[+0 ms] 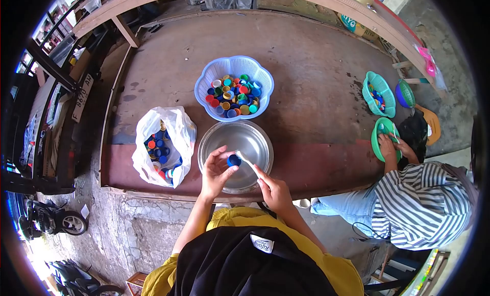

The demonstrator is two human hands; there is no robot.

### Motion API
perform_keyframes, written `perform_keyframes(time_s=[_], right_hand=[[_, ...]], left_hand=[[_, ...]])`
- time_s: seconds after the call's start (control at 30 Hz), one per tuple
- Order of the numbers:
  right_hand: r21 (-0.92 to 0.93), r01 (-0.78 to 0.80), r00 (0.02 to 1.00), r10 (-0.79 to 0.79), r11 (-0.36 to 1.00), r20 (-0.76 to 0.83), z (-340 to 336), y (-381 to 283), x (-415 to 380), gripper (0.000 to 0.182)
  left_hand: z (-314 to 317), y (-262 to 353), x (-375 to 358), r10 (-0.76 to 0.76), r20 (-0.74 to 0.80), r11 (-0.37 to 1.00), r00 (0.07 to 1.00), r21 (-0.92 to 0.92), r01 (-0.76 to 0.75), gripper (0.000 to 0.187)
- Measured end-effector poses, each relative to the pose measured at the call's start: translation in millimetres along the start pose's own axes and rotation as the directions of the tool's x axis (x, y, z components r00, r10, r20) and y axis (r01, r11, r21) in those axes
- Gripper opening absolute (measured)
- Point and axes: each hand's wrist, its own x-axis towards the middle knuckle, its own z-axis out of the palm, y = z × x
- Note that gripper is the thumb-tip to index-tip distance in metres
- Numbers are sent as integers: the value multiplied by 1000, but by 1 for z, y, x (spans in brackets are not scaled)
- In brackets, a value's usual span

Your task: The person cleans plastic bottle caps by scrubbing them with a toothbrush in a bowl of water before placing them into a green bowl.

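My left hand (216, 173) pinches a dark blue bottle cap (234, 160) between thumb and fingers, with its open side turned up toward me. A pale, slim-handled brush (248, 161) is in my right hand (274, 192), and its bristle end is at the cap's rim. Both hands are above a shiny steel basin (261, 141) at the table's near side. Behind the basin stands a light blue plastic basket (205, 73) holding many coloured caps (236, 95). To the left, a white plastic bag (182, 128) gapes, with mostly blue caps inside.
A person in a striped top (426, 204) works at the right with both hands in a green basin (376, 146). Near them are a teal basket (371, 94) with caps and a purple-green bowl (406, 93). Wooden rails border the brown table (311, 91).
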Motion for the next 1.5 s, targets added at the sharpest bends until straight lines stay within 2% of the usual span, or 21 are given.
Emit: perform_keyframes(time_s=[0.13, 0.23, 0.33, 0.43, 0.47, 0.5, 0.57, 0.6, 0.67, 0.77, 0.83, 0.87, 0.97, 1.0, 1.1, 1.13, 1.17, 1.2, 1.27, 1.37, 1.5], right_hand=[[27, 0, 1000, 0, 1000, 11, 7, -6, -6, 47], [72, 167, 968, -149, 983, -204, 14, -13, -10, 47], [-13, 192, 980, -191, 981, 55, 13, -13, -24, 46], [-1, 156, 981, -155, 988, -116, 5, -9, -14, 45], [41, 31, 985, -24, 999, -169, 0, -10, -13, 36], [-26, -16, 993, 13, 1000, -119, -8, -16, -15, 38], [-42, 174, 982, -170, 984, 85, -4, -10, -24, 38], [-37, 139, 982, -133, 990, 136, -3, -13, -26, 39], [-47, 100, 995, -99, 994, 20, -13, -13, -20, 40], [-43, 106, 978, -112, 993, -174, -25, -12, -12, 48], [-22, 250, 968, -250, 968, 25, -21, -13, -20, 49], [-146, 229, 969, -211, 963, 127, -17, -13, -24, 49], [-64, 167, 970, -176, 984, -170, -16, -3, -11, 51], [-81, 47, 981, -61, 996, -184, -24, -10, -10, 53], [-71, 263, 965, -261, 962, 25, -16, -9, -17, 43], [-101, 177, 981, -168, 979, 93, -12, -7, -21, 41], [-98, 168, 985, -170, 981, -16, -11, -3, -17, 42], [-93, 159, 978, -170, 983, -119, -14, -2, -9, 42], [-49, 82, 964, -92, 995, -252, -24, -8, -2, 43], [-243, 174, 983, -152, 954, 106, -20, -7, -10, 41], [-98, 220, 925, -239, 971, -294, -12, 0, 15, 48]], left_hand=[[2, -2, -9, 3, -82, 993, 997, -121, -13, 73], [-5, -5, -13, 19, -63, 993, 998, -117, -26, 75], [-7, 2, -15, -24, -12, 996, 1000, -90, 23, 72], [-9, 6, -16, -5, 28, 999, 1000, -51, 6, 77], [-8, 9, -17, -11, 14, 999, 1000, -39, 11, 80], [-8, 12, -17, -36, 35, 997, 999, -73, 39, 81], [-9, 17, -16, -86, 77, 986, 993, -139, 96, 82], [-10, 18, -17, -102, 82, 990, 991, -91, 109, 80], [-12, 17, -17, -133, 87, 991, 987, -2, 134, 78], [-17, 17, -13, -106, 136, 990, 985, -79, 118, 77], [-15, 19, -11, -81, 176, 991, 981, -93, 99, 57], [-15, 19, -10, -79, 207, 992, 975, -80, 97, 50], [-15, 11, -11, -54, 219, 997, 974, -38, 64, 34], [-12, 11, -11, -51, 214, 997, 976, -50, 63, 33], [-7, 6, -10, -21, 216, 998, 976, -51, 33, 32], [-10, -1, -10, -38, 232, 996, 972, -69, 56, 32], [-13, -7, -10, -56, 247, 993, 968, -88, 80, 32], [-12, -4, -7, -64, 275, 998, 959, 8, 64, 32], [-5, 0, -6, -47, 234, 992, 971, -103, 73, 33], [-6, -3, 2, -23, 235, 990, 972, -129, 54, 35], [0, -4, 17, -1, 228, 983, 974, -181, 43, 34]])
